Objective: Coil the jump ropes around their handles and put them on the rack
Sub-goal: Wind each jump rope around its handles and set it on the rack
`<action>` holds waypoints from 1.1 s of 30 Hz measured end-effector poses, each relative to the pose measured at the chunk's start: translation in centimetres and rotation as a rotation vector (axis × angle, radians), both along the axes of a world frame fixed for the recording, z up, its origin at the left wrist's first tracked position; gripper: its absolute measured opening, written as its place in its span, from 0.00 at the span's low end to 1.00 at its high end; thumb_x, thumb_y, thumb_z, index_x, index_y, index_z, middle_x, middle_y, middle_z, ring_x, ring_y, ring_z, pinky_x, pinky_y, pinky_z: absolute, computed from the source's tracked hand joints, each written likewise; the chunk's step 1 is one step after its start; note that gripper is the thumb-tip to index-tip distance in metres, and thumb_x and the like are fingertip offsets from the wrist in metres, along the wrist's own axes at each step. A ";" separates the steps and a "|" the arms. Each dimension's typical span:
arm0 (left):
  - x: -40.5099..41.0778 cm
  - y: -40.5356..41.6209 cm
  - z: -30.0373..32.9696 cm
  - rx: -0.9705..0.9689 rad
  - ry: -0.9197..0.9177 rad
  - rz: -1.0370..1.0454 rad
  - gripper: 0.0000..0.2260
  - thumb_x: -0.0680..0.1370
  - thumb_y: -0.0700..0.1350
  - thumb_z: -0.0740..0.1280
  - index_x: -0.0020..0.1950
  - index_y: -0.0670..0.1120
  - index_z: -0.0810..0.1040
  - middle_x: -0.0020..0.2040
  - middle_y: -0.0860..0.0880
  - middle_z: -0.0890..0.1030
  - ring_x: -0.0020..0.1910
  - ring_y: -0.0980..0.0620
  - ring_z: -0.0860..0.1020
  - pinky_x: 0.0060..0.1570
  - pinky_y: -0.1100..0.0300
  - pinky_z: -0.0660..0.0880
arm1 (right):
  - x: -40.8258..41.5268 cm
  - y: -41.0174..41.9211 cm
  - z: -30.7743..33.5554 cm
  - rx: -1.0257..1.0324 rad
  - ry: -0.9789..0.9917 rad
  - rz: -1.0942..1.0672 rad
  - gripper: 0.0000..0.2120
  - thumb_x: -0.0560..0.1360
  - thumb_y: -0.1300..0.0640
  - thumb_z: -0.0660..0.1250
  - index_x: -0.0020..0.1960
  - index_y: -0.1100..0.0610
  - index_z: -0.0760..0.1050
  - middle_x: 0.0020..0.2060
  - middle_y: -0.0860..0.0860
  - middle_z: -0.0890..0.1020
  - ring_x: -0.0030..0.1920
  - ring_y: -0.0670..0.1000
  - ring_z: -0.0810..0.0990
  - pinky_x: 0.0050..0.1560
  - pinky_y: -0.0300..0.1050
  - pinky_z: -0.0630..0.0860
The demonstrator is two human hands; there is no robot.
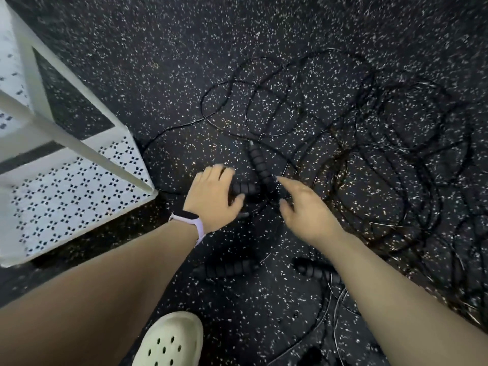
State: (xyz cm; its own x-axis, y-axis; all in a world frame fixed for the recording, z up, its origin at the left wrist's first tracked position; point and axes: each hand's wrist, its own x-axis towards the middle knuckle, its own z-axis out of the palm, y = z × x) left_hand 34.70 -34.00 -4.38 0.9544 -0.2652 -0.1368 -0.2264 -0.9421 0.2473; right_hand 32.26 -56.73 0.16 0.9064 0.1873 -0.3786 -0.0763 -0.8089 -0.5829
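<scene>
Her left hand curls over a black foam handle lying on the floor, fingers and thumb wrapped round one end. The right hand hovers just beside it, fingers loosely spread and holding nothing, its fingertips near a second handle that crosses the first. Thin black jump ropes sprawl in tangled loops across the speckled floor beyond. Two more handles lie nearer her. The white perforated rack stands at the left, a pale clog below.
</scene>
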 end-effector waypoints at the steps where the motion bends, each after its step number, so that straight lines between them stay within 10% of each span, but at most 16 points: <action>1: -0.2 0.3 -0.9 0.019 0.034 -0.032 0.33 0.77 0.66 0.62 0.74 0.45 0.68 0.69 0.45 0.72 0.68 0.42 0.70 0.69 0.46 0.66 | -0.2 0.4 -0.6 0.010 0.007 -0.002 0.26 0.84 0.58 0.61 0.81 0.54 0.63 0.78 0.50 0.69 0.77 0.51 0.67 0.78 0.45 0.62; 4: -0.8 1.3 -2.7 0.169 0.096 -0.162 0.44 0.72 0.71 0.62 0.80 0.46 0.60 0.73 0.44 0.69 0.71 0.42 0.68 0.72 0.46 0.63 | -1.4 1.2 -1.9 0.026 0.037 0.005 0.25 0.84 0.58 0.61 0.81 0.55 0.64 0.78 0.50 0.69 0.77 0.50 0.67 0.77 0.40 0.60; 9: -1.0 1.0 -3.0 0.276 0.068 -0.227 0.29 0.69 0.63 0.66 0.62 0.46 0.72 0.58 0.47 0.71 0.57 0.45 0.69 0.61 0.50 0.68 | -2.9 1.9 -3.2 0.050 0.126 -0.059 0.23 0.84 0.57 0.61 0.79 0.53 0.67 0.76 0.49 0.71 0.75 0.49 0.69 0.73 0.39 0.62; 17: -2.4 -1.1 -1.7 0.141 0.093 -0.140 0.16 0.73 0.56 0.67 0.50 0.49 0.64 0.47 0.51 0.78 0.44 0.47 0.78 0.43 0.55 0.69 | -3.3 3.1 -4.2 0.225 0.267 -0.349 0.14 0.84 0.49 0.63 0.67 0.49 0.75 0.55 0.46 0.84 0.54 0.48 0.82 0.58 0.44 0.77; 24: -3.7 -2.2 1.4 0.013 0.082 -0.166 0.14 0.71 0.55 0.66 0.47 0.51 0.65 0.40 0.54 0.76 0.39 0.48 0.78 0.39 0.55 0.74 | -2.7 3.2 -1.4 0.843 0.562 -0.850 0.15 0.84 0.48 0.60 0.55 0.60 0.76 0.41 0.59 0.84 0.42 0.59 0.81 0.44 0.51 0.78; 33: -7.2 -4.2 3.6 -0.005 0.168 -0.369 0.30 0.69 0.74 0.66 0.53 0.52 0.66 0.49 0.54 0.77 0.46 0.51 0.77 0.51 0.54 0.75 | -3.2 0.8 -0.4 0.601 0.613 -1.006 0.06 0.83 0.63 0.63 0.49 0.60 0.78 0.36 0.54 0.77 0.35 0.53 0.74 0.38 0.47 0.75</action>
